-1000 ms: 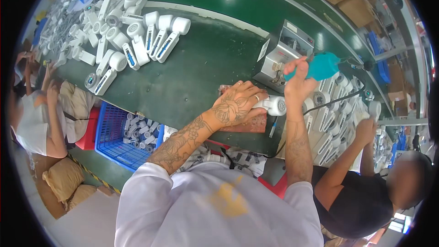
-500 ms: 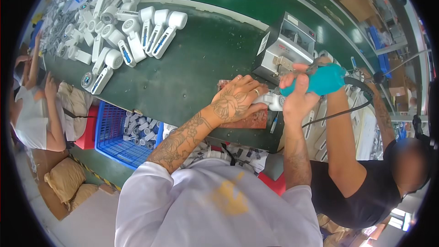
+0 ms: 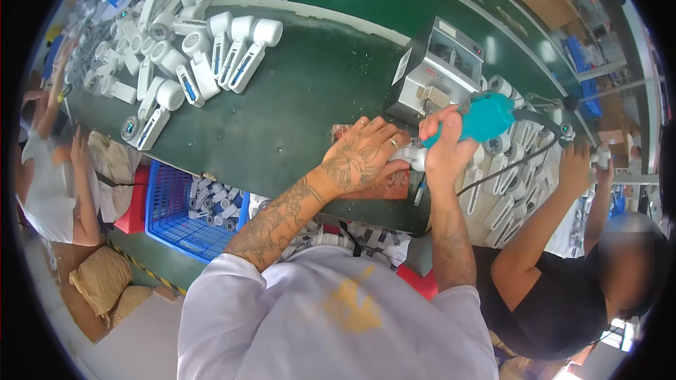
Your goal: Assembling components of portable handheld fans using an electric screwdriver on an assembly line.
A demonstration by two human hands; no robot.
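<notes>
My left hand [image 3: 362, 156] presses a white plastic part [image 3: 411, 159], which resembles the handheld fans nearby, onto a reddish-brown mat [image 3: 387, 189]. Most of that part is covered by my hands. In my right hand [image 3: 448, 153], fingers wrapped round its front end, is a teal electric screwdriver [image 3: 487, 118]. The tool lies tilted over the part, its tip hidden behind my fingers. A dark cable trails from its rear toward the right. Just beyond the tool stands a grey box-shaped machine [image 3: 438, 74], perhaps a screw feeder. A small blue-and-white piece [image 3: 420, 190] lies beside the mat.
Many white handheld fans [image 3: 165, 53] are heaped at the back left of the green table [image 3: 303, 77]. More fans [image 3: 503, 200] lie in rows on the right. A blue basket [image 3: 158, 200] of small parts stands at lower left. A co-worker's hand [image 3: 576, 165] is at the right; another person sits left.
My right hand and the screwdriver have shifted slightly left. The co-worker's arm has swung from beside the machine out to the right, uncovering the fans there. My left hand stays on the part.
</notes>
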